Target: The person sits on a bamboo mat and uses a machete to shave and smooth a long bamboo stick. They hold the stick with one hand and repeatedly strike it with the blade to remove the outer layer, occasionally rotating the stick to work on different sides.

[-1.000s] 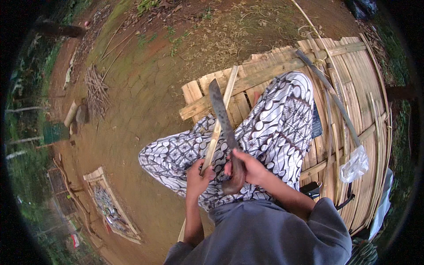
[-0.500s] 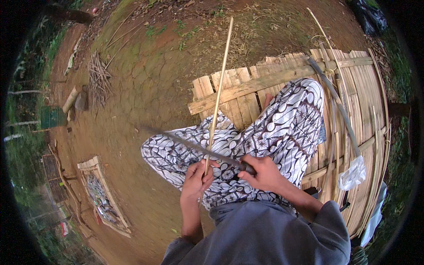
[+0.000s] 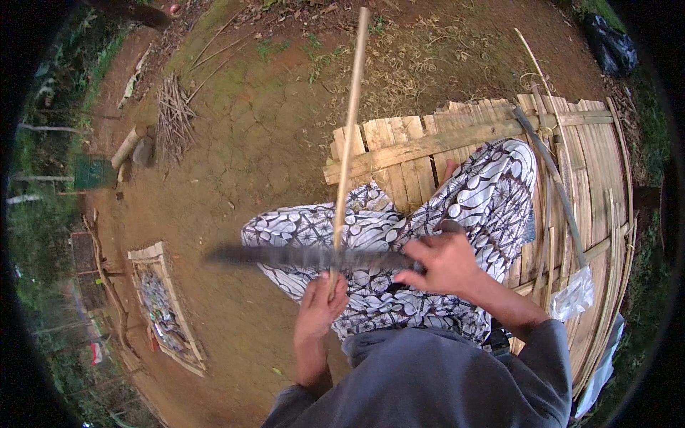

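My left hand (image 3: 319, 307) is closed round the lower part of a long, pale bamboo stick (image 3: 349, 135), which points away from me over my lap. In my right hand (image 3: 446, 262) is the handle of a machete. Its dark blade (image 3: 285, 257), smeared by motion, lies crosswise over the stick just beyond my left fingers and reaches out to the left. Whether the edge touches the stick, I cannot tell. Patterned black and white cloth (image 3: 485, 185) covers my crossed legs beneath both hands.
I sit on a bamboo slat platform (image 3: 596, 164). On its right lie a grey pole (image 3: 553, 167), a clear plastic bag (image 3: 573, 294) and several thin bamboo strips. Leftward on the soil are a bundle of sticks (image 3: 173, 118), a log (image 3: 128, 146) and a wooden frame (image 3: 193, 335) holding litter.
The machete blade has swung from a slant to nearly level and shows more of its width. The stick stands slightly steeper. Both hands keep their hold, and the whole view has shifted a little.
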Demonstrator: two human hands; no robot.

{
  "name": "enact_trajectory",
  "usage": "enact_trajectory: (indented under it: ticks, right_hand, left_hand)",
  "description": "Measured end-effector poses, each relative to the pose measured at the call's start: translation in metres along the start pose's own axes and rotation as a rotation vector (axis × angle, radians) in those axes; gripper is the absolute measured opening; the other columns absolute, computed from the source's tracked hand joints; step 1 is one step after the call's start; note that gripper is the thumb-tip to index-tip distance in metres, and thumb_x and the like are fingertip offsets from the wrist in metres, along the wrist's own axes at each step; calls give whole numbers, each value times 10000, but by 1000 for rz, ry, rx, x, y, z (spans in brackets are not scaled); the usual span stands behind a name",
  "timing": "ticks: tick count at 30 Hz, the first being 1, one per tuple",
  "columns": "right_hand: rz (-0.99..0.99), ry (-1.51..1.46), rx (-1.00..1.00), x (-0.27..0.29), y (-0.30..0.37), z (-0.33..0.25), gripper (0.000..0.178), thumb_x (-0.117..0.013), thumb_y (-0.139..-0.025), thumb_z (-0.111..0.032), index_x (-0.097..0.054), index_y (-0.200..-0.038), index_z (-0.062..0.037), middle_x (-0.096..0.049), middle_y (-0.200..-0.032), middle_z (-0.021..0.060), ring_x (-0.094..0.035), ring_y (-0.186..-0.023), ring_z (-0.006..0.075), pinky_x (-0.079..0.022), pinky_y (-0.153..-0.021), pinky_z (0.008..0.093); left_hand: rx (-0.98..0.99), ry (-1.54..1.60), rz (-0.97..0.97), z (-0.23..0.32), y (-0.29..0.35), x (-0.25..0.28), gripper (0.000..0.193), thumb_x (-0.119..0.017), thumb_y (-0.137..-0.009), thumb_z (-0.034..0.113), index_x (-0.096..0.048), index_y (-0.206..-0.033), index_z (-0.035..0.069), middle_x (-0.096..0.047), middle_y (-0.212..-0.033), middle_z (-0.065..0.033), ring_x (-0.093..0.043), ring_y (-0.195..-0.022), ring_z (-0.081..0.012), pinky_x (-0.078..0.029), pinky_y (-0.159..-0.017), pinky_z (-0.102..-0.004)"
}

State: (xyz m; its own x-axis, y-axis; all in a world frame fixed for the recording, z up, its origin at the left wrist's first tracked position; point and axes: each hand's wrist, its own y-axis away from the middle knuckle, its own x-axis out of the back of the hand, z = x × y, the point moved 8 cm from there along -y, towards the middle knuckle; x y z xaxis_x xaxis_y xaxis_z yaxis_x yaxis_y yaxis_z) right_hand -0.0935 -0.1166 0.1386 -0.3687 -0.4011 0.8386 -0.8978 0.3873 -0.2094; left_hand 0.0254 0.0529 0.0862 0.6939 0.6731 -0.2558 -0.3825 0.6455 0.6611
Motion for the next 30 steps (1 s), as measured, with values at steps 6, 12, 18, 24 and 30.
enact_trajectory:
  ticks: [6, 12, 18, 24, 30]
  right_hand:
    - [213, 121, 10, 11, -28, 63, 443, -561, -750, -587, -596, -707, -148, -498, -459, 31, -536, -408, 235, -476, -534, 368]
    - [174, 99, 174, 2, -48, 15, 460, -511, -779, -614, -609, -719, -169, -507, -449, 38, -505, -350, 207, -418, -378, 365]
    - [134, 137, 342, -2, -95, 29, 476, -461, -788, -629, -616, -746, -180, -488, -447, 46, -541, -430, 221, -461, -525, 407]
    - [139, 225, -165, 19, -134, 108, 530, -390, -832, -635, -653, -876, -177, -527, -463, 81, -557, -424, 255, -457, -431, 391]
    - [161, 8, 373, -27, -81, 6, 460, -497, -760, -633, -580, -704, -184, -482, -450, 40, -518, -389, 216, -426, -440, 368]
  left_hand:
    - [23, 59, 345, -9, 27, 36, 337, -387, -960, 361, -460, -873, 44, -393, -643, 14, -322, -484, -58, -284, -430, -194]
    - [-108, 137, 159, 9, 25, 42, 300, -367, -970, 319, -433, -835, 59, -407, -701, 9, -335, -519, -63, -272, -419, -204]
    - [-138, -59, 307, 1, 32, 30, 320, -343, -979, 289, -427, -759, 72, -349, -576, 29, -300, -458, -60, -248, -412, -216]
    - [-84, -44, 396, -2, 34, 41, 363, -351, -971, 360, -442, -753, 84, -339, -563, 47, -276, -444, -47, -218, -400, -216]
    - [-74, 3, 393, 10, 16, 30, 355, -366, -964, 376, -447, -765, 94, -346, -591, 50, -279, -456, -49, -227, -404, -209]
